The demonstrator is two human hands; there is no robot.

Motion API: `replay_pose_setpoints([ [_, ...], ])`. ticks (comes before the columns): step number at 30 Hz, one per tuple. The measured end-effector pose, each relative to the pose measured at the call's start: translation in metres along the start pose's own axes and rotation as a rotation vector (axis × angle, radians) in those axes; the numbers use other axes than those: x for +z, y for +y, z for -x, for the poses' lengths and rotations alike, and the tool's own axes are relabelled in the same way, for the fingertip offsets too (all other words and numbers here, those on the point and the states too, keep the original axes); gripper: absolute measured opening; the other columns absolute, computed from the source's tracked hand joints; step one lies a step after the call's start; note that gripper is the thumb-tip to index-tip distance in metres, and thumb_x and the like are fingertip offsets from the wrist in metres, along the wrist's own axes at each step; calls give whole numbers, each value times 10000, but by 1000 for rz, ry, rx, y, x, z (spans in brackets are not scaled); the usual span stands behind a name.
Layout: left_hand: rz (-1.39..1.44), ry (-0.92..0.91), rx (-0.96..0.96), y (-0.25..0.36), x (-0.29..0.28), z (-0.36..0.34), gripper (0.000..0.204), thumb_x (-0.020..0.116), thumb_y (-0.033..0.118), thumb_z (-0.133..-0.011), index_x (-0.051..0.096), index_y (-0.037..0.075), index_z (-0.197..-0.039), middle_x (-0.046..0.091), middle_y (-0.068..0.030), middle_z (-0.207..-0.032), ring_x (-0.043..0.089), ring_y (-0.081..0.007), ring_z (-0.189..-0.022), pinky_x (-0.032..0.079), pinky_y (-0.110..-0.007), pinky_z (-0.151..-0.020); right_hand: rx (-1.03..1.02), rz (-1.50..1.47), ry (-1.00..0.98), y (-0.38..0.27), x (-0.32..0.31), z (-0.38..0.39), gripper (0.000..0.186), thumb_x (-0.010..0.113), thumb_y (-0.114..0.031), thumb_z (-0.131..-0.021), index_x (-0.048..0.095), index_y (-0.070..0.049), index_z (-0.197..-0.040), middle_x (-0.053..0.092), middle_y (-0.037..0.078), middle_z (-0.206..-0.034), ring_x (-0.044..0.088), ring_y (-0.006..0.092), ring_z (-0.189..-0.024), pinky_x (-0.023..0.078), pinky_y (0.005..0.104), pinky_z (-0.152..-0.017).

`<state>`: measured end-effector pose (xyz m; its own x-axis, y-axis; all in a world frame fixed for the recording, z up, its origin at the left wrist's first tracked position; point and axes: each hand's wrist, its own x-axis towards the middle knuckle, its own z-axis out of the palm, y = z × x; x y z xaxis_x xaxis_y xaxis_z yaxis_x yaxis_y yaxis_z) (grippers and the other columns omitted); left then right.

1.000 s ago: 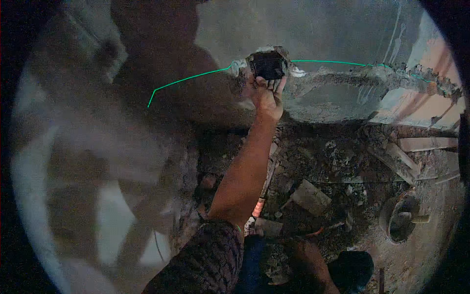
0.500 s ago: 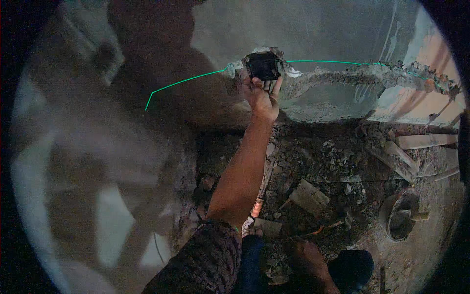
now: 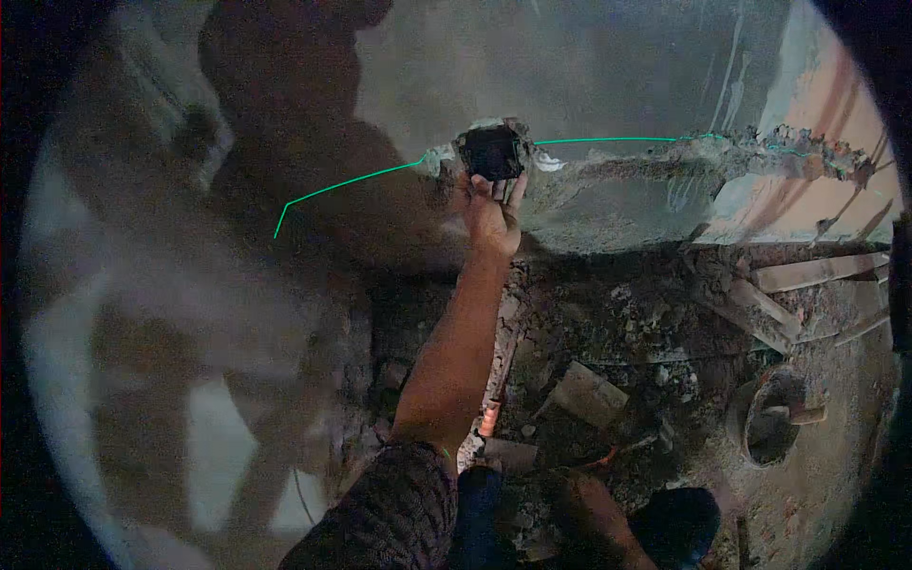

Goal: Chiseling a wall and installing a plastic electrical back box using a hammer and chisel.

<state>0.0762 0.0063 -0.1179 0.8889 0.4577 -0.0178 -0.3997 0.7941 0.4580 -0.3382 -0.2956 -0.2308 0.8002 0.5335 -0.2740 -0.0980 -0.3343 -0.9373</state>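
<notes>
A black square electrical wall box (image 3: pixel 492 152) sits in a rough hole chopped in the grey wall. My left hand (image 3: pixel 490 214) reaches up to it, thumb and fingers gripping its lower edge from below. Along the wall a thin green laser line (image 3: pixel 608 140) meets the box on both sides. Low in the view, my right hand (image 3: pixel 581 489) is near my knee, dark and partly blurred, so its fingers are hard to make out. Close by is a slim orange-ended object (image 3: pixel 606 458); whether the hand touches it I cannot tell.
Rubble and broken plaster (image 3: pixel 655 313) cover the ground below the wall. A flat board piece (image 3: pixel 587 394) lies among it. To the right stand a round bucket (image 3: pixel 760 432) with a handle sticking out and several wooden planks (image 3: pixel 817 274). A rough chased groove (image 3: pixel 627 171) runs rightward.
The whole view has shifted, so the box and left hand appear slightly lower and further left. My left hand keeps its hold on the box.
</notes>
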Motion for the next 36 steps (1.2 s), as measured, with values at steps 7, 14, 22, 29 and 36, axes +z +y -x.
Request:
replay_pose_setpoints([
  [7,-825,52,-152,43,-50,0,341,490,250,-1044,428,136,-1359,590,-111,-1163,630,-285,-918,573,-523,-904,117,980,-445,-39,-31,-37,281,520,-146,-965,602,-38,-1210,639,139,-1159,649,285,-1031,542,392,-819],
  [14,-821,162,-270,107,-158,52,448,495,357,-1033,469,21,-1329,600,-140,-1230,620,-331,-1045,540,-477,-849,142,776,-155,-2,-28,-21,252,567,-120,-929,657,-91,-1163,705,153,-1072,702,279,-952,561,376,-814],
  [22,-148,69,-344,143,-355,178,641,422,499,-1023,262,160,-1543,386,-117,-1527,313,-384,-1414,283,-623,-1142,238,519,-92,18,-43,-2,332,653,-168,-876,649,-93,-1199,699,146,-1110,689,321,-961,550,443,-824],
  [29,-720,699,-331,94,-365,256,520,352,350,-1075,275,174,-1557,294,-88,-1606,290,-380,-1453,353,-534,-1132,670,761,19,56,-95,8,402,714,-224,-835,648,-81,-1205,686,183,-1057,671,356,-921,541,480,-746],
  [36,-1488,-111,-411,15,-386,276,681,592,553,-913,462,40,-1343,630,-183,-1144,625,-351,-1028,492,-467,-840,708,712,143,113,-90,-25,422,688,-309,-877,645,-58,-1214,692,109,-1048,646,301,-913,526,469,-714],
])
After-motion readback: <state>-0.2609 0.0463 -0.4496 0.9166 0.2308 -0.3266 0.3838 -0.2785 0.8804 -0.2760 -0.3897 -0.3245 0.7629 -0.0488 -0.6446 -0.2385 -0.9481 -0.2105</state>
